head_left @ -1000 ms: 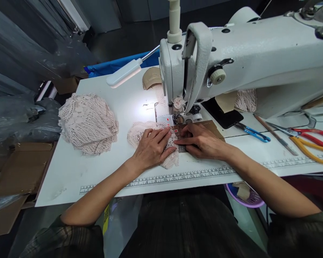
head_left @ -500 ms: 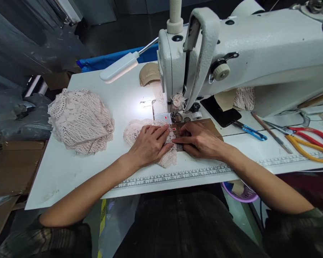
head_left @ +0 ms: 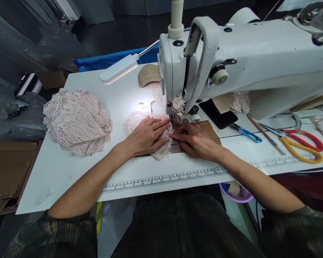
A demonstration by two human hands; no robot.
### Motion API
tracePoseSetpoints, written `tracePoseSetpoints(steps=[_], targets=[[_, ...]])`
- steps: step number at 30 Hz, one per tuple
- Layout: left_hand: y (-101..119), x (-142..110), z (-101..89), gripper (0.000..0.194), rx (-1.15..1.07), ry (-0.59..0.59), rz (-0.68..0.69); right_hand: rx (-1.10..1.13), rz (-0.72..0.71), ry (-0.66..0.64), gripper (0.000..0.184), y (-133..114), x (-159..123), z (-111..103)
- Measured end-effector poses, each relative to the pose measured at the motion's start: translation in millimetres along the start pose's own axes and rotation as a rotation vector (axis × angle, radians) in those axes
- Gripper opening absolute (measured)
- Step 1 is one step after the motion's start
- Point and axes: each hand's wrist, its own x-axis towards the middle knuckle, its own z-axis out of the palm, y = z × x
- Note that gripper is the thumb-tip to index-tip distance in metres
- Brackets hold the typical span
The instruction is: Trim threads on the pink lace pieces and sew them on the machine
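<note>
Your left hand (head_left: 148, 136) lies flat on the pale pink lace piece (head_left: 161, 153) at the centre of the frame, fingers stretched out over it rather than closed around it. Your right hand (head_left: 196, 141), just right of centre, has its fingers bent, the index fingertip at the lace's right edge; whether they pinch it, I cannot tell. The lace's upper right edge lies by the needle area of the white sewing machine (head_left: 247, 53). A lace pile (head_left: 78, 122) sits at the frame's left, red-and-orange-handled scissors (head_left: 301, 150) at the right
</note>
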Motion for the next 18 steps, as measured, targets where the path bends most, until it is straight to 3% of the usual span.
tracePoseSetpoints(steps=[18], targets=[[0.8,0.4,7.7,0.050,-0.005,0.107,-0.006,0.026,0.069,0.023,0.036,2.5,2.0,4.4]])
